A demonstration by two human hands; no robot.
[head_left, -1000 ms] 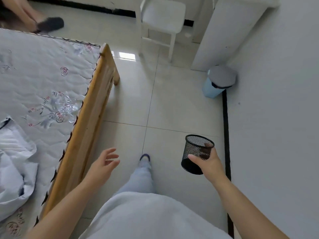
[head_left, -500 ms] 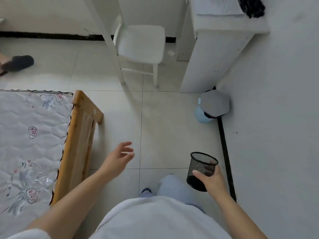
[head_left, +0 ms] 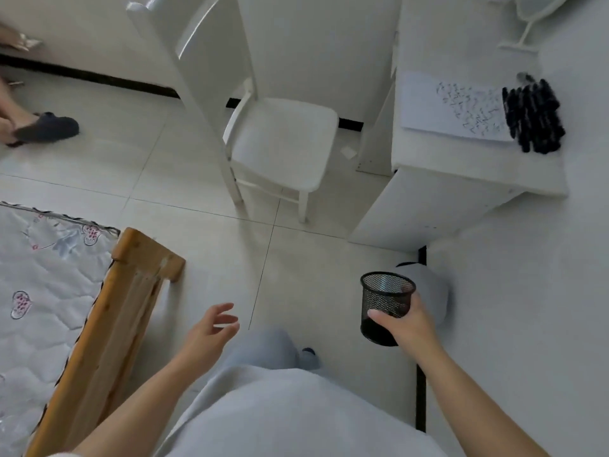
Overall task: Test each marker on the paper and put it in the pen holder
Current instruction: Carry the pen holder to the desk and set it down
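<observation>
My right hand grips a black mesh pen holder by its side, low at the right over the floor; the holder looks empty. My left hand hangs in the air at the lower middle, fingers relaxed and holding nothing. Far off at the upper right, a white desk carries a sheet of paper covered with black scribbles. A row of several black markers lies beside the paper's right edge.
A white chair stands left of the desk. A bed with a wooden frame and quilted mattress fills the lower left. A small bin sits behind the pen holder by the wall. Another person's slippered foot is at the far left.
The view has moved forward toward the desk, bringing the paper and markers into sight. My right hand still carries the pen holder and the left stays open.
</observation>
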